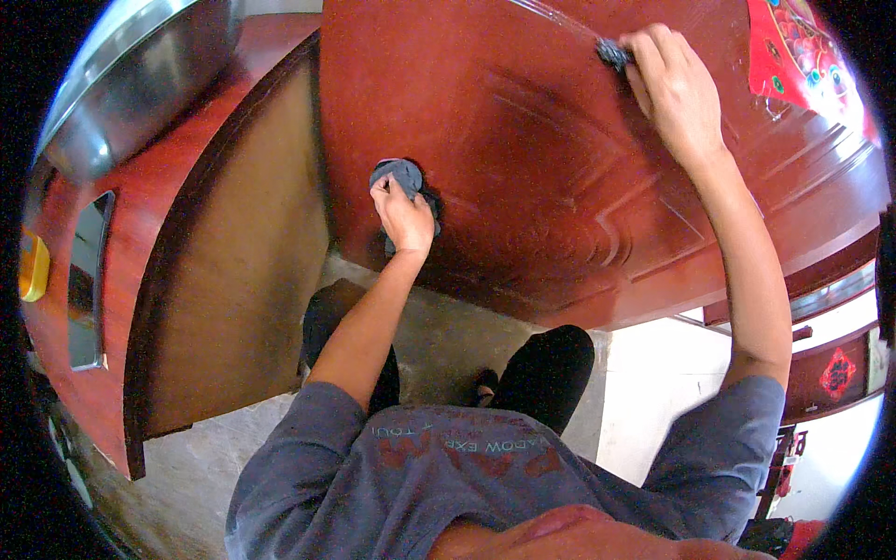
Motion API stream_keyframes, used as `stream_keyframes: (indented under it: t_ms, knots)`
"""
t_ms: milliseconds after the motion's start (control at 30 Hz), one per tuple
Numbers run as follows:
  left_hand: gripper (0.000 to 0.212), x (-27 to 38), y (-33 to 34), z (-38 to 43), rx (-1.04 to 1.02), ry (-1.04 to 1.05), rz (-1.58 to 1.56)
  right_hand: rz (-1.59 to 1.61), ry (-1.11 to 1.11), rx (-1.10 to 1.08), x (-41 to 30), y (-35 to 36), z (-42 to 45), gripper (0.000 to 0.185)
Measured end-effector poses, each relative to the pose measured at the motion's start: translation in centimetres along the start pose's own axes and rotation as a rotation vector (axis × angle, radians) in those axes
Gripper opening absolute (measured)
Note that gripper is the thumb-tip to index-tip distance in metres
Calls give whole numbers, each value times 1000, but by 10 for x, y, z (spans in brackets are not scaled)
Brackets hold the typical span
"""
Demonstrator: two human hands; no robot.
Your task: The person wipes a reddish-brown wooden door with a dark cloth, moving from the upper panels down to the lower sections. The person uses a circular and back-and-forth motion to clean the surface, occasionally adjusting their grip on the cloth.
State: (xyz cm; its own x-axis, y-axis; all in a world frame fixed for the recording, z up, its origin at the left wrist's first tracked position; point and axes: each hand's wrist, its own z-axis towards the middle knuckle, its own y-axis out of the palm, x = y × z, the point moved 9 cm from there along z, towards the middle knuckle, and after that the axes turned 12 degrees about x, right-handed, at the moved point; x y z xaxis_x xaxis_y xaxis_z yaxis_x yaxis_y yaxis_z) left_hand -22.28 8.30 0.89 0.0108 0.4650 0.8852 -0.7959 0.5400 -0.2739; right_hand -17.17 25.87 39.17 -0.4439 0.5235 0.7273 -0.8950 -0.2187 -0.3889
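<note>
A red-brown panelled door (518,175) with raised mouldings stands before me. My left hand (404,213) grips a dark grey cloth (402,175) against the lower left part of the door, and part of the cloth hangs below the fingers. Higher up and to the right, my right hand (668,87) pinches a small dark scouring pad or wad (614,54) at the door's surface, near a pale streak along a moulding. The right hand is slightly blurred. A red printed decoration (798,56) is fixed to the door, right of that hand.
On the left, a red tabletop (150,217) with a dark edge bears a large metal basin (147,84), a phone or dark glossy slab (91,280) and a yellow container (33,266). Its brown side panel (238,280) meets the door. Concrete floor (455,329) lies below my knees.
</note>
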Motion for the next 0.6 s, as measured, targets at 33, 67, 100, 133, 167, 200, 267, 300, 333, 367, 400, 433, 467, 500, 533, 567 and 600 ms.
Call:
stream_keyframes:
  t_ms: [33, 67, 100, 133, 167, 200, 267, 300, 333, 367, 400, 433, 467, 500, 533, 567, 600]
  knots:
    - [59, 1, -1, 0, 5, -1, -2, -8, 16, -12, 1, -1, -4, 26]
    - [59, 1, -2, -1, -2, -13, 22, -8, 12, -7, 0, 4, 0, 26]
    - [60, 3, 0, -4, -21, -18, 44, 4, -6, 5, -3, 9, 4, 27]
    - [60, 1, 2, -4, -17, -14, 47, 22, -27, 27, -8, 16, 12, 27]
    - [60, 1, 4, -4, -8, 16, 45, 15, -53, 96, -16, 20, 24, 27]
    - [61, -3, 3, -4, 3, 39, 51, 26, -39, 117, -23, 28, 41, 16]
    - [61, -2, 5, -5, -3, 34, 43, 43, -46, 146, -36, 44, 71, 7]
    - [61, 0, 6, -5, -8, 38, 29, 48, -64, 162, -42, 49, 81, 6]
    - [60, 1, 7, -6, -20, 36, 20, 34, -70, 116, -44, 52, 82, 7]
    - [60, 2, 8, -7, -24, 34, 19, 34, -70, 112, -41, 49, 78, 7]
    - [60, -3, 5, -3, -22, 21, 28, 49, -63, 111, -38, 46, 73, 7]
    - [59, -6, 4, -1, -23, 6, 23, 54, -65, 104, -32, 40, 68, 7]
    - [59, -7, 3, 0, -18, 1, 18, 27, -53, 46, -23, 44, 48, 27]
    - [59, -8, 4, -1, -7, -2, 17, 27, -64, 41, -18, 36, 35, 27]
    - [59, -7, 2, 2, 10, 0, 19, 28, -48, 7, -14, 29, 26, 26]
    - [59, -7, 1, 3, 18, -4, 14, 30, -32, -25, -12, 27, 24, 25]
    - [58, -5, 2, -1, -2, -11, 9, 29, -22, -41, -13, 28, 24, 23]
